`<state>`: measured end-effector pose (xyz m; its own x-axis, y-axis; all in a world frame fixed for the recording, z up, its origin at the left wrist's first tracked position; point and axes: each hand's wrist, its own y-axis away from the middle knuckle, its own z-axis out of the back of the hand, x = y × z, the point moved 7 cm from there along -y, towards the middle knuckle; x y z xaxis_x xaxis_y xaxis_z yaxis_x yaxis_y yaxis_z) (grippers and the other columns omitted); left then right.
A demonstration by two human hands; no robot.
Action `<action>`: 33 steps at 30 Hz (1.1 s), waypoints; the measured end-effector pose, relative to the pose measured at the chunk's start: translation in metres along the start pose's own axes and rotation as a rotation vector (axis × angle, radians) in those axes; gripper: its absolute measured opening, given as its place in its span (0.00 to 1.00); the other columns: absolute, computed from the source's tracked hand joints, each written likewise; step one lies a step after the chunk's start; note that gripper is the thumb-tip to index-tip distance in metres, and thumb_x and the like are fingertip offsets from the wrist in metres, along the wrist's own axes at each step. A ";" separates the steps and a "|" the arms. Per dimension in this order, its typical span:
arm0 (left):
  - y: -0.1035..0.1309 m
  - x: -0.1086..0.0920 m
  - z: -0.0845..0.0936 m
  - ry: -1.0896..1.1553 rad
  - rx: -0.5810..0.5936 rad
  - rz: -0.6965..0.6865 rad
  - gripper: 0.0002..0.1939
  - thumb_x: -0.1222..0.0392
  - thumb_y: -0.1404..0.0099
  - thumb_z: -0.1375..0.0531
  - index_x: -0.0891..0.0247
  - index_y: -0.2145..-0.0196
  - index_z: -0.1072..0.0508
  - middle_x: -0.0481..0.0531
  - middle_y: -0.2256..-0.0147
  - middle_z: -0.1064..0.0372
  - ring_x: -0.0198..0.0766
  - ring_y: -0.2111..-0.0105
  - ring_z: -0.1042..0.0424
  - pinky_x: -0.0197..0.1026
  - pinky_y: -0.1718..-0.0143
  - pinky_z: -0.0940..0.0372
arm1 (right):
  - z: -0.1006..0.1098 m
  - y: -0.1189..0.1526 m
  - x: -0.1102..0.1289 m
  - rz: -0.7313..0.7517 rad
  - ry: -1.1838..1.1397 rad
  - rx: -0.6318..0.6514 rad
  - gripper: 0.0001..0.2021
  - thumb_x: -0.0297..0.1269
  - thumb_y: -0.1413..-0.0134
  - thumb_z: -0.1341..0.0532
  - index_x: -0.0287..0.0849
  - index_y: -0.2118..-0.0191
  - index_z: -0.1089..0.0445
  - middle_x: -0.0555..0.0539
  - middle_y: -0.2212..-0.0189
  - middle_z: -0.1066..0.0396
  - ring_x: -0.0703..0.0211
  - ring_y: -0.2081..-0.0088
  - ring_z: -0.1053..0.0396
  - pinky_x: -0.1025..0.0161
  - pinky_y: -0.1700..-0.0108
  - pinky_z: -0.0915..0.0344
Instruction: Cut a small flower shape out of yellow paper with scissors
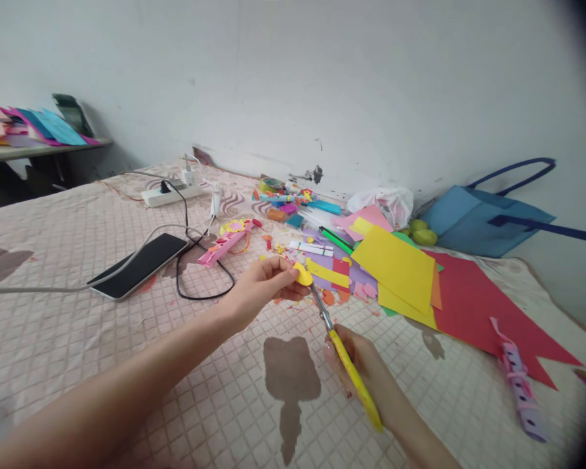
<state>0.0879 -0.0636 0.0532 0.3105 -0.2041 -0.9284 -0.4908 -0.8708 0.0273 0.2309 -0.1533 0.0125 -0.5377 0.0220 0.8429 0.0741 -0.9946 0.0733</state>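
Observation:
Between the fingertips of my left hand is a small piece of yellow paper, raised above the cloth. My right hand is closed around the yellow handles of a pair of scissors. Their metal blades point up and left, with the tips at the lower edge of the yellow piece; whether they cut into it I cannot tell. Just beyond my hands lie yellow strips on purple paper, with small orange and pink scraps around them.
Yellow sheets and red paper spread to the right, near a blue bag. A phone, cables and a power strip occupy the left. At the right edge lies a pink and purple paper craft.

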 end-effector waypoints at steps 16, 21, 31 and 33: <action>0.002 -0.003 -0.002 -0.067 0.013 -0.022 0.12 0.56 0.41 0.39 0.65 0.71 0.37 0.51 0.71 0.26 0.34 0.71 0.26 0.39 0.65 0.32 | -0.001 0.002 -0.002 -0.015 -0.050 0.001 0.15 0.46 0.47 0.42 0.44 0.75 0.45 0.57 0.81 0.47 0.70 0.84 0.50 0.70 0.83 0.48; 0.002 -0.002 -0.002 -0.053 0.013 -0.024 0.11 0.57 0.41 0.38 0.66 0.71 0.36 0.51 0.71 0.26 0.34 0.71 0.26 0.39 0.65 0.32 | -0.002 0.002 0.001 -0.030 -0.062 0.002 0.17 0.49 0.48 0.42 0.44 0.75 0.45 0.57 0.81 0.46 0.70 0.84 0.51 0.70 0.84 0.47; 0.001 -0.003 0.000 -0.054 -0.008 -0.028 0.10 0.57 0.41 0.39 0.66 0.71 0.35 0.51 0.71 0.26 0.33 0.72 0.26 0.38 0.65 0.32 | -0.001 0.002 -0.002 -0.037 -0.041 -0.006 0.16 0.47 0.48 0.41 0.43 0.76 0.44 0.57 0.81 0.47 0.70 0.84 0.51 0.71 0.84 0.47; 0.001 -0.003 0.000 -0.056 -0.011 -0.029 0.10 0.57 0.41 0.39 0.66 0.71 0.35 0.51 0.71 0.26 0.33 0.72 0.26 0.38 0.65 0.32 | -0.001 0.002 -0.002 -0.040 -0.042 -0.001 0.15 0.46 0.48 0.41 0.43 0.75 0.44 0.57 0.81 0.48 0.70 0.84 0.51 0.71 0.84 0.47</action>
<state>0.0866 -0.0640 0.0559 0.2782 -0.1538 -0.9481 -0.4735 -0.8808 0.0040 0.2315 -0.1555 0.0100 -0.5043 0.0661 0.8610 0.0521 -0.9929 0.1067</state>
